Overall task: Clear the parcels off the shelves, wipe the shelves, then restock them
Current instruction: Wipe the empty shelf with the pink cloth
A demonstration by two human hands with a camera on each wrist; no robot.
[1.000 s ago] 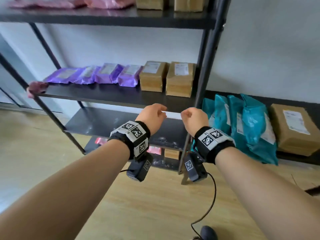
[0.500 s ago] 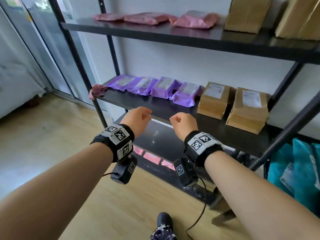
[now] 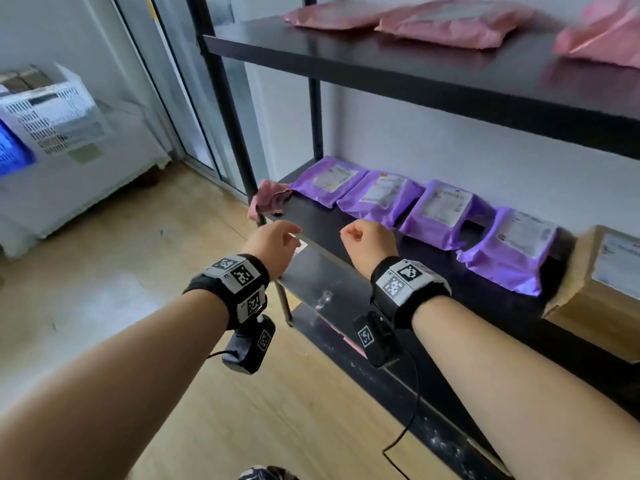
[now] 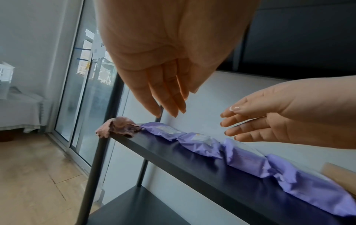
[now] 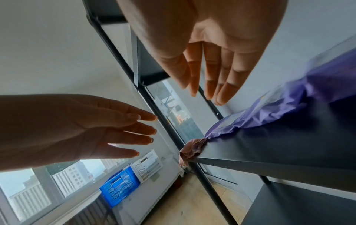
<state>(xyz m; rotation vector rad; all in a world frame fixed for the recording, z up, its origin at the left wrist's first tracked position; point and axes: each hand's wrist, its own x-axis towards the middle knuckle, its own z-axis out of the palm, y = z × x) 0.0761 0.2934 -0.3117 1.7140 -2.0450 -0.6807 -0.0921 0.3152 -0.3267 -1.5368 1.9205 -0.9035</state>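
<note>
We are holding our left hand (image 3: 273, 244) and our right hand (image 3: 367, 244) side by side in the air over the front edge of the black middle shelf (image 3: 349, 233), both empty with fingers straight and relaxed (the wrist views show the palms clearly). Four purple mailer parcels (image 3: 440, 216) are lying in a row on that shelf, running from 12 o'clock toward 3 o'clock of our hands, with a cardboard box (image 3: 602, 292) sitting at the 3 o'clock end and a crumpled pink cloth (image 3: 268, 202) resting on the shelf corner at 11 o'clock of our left hand. Pink mailer parcels (image 3: 453, 22) are lying on the top shelf (image 3: 398, 69) above, and white and blue crates (image 3: 52, 126) are sitting off at 9 o'clock.
</note>
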